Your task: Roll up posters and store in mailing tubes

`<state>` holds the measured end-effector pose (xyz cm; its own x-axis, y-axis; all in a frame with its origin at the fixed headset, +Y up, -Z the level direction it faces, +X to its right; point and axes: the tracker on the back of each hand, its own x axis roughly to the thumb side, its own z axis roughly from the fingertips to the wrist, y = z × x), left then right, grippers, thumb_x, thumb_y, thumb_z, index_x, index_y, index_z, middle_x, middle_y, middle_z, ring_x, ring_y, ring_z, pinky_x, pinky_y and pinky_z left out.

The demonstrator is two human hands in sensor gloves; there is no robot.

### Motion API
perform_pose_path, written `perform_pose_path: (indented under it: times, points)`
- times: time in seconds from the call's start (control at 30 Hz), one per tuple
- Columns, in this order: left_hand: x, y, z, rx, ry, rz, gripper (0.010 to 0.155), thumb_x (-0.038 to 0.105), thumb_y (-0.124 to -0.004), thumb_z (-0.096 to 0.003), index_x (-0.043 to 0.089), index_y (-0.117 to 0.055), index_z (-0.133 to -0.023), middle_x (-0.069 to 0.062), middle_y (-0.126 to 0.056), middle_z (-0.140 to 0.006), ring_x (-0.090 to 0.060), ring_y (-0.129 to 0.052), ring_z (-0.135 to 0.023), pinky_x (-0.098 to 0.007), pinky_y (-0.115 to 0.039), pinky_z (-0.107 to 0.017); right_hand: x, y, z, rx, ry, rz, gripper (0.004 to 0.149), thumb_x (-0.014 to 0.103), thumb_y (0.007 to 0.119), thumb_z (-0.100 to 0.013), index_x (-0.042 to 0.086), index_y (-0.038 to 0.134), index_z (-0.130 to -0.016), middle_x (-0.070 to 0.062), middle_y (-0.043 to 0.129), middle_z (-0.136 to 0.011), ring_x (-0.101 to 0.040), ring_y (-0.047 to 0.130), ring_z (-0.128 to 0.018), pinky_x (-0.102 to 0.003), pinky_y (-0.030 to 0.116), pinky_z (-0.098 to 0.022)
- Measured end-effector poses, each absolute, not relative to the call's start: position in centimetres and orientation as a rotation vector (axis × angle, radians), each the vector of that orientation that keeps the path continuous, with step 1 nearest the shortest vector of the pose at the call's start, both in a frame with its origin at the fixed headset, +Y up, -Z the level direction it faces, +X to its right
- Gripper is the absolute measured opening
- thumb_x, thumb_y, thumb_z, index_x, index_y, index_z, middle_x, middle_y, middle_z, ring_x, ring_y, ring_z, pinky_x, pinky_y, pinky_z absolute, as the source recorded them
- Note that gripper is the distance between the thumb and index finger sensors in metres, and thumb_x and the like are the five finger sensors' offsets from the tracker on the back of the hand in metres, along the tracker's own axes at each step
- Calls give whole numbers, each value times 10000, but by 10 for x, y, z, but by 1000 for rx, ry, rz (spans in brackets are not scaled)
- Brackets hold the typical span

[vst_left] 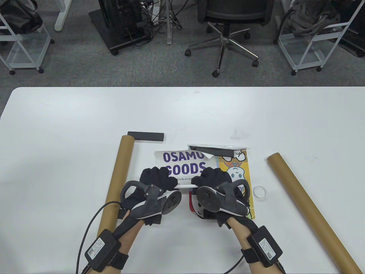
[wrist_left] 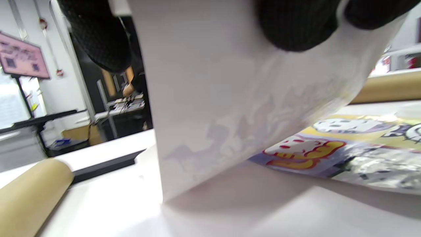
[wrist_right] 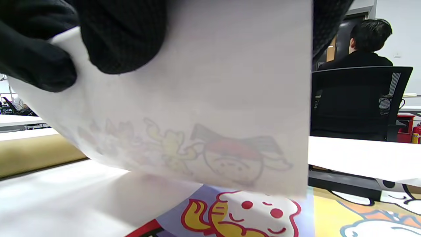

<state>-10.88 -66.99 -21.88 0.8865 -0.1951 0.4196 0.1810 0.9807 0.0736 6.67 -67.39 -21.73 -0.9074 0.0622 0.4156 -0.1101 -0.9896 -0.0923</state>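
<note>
White table: both hands, left and right, grip the half-rolled poster, hiding its lower print.

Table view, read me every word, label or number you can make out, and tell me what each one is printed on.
"OSAMU" on the white poster, top line.
"GOODS" on the same poster, second line.
"ollaborat", a cut-off word beneath that, partly covered by the left hand.
Colourful poster: cartoon figures only, no readable words.
Wrist units' labels: codes and print too small to read.
Pink wall sign in the left wrist view: too blurred to read.
</note>
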Motion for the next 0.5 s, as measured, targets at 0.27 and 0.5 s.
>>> perform_pose_path:
  times: [0.27, 0.5]
  points:
    - [-112, -671, -218, 110, -451, -154, 605, 492, -737, -490, 346, -654, -1071, 109, -914, -784, -154, -957, -631, -463, -798, -733, 70, -678, -219, 617, -241, 3011, 553, 428, 802, -379, 194, 783, -879, 16, 935, -675, -233, 972, -511, -559, 793, -591]
    - [-114, -671, -219, 149, -458, -153, 468, 489, -710, -489, 376, -788, -936, 129, -1002, -748, -139, -1041, -616, -435, -830, -717, 73, -679, -220, 630, -204, 2992, 511, 406, 762, -413, 191, 794, -875, -5, 968, -712, -252, 1008, -547, -560, 793, -592]
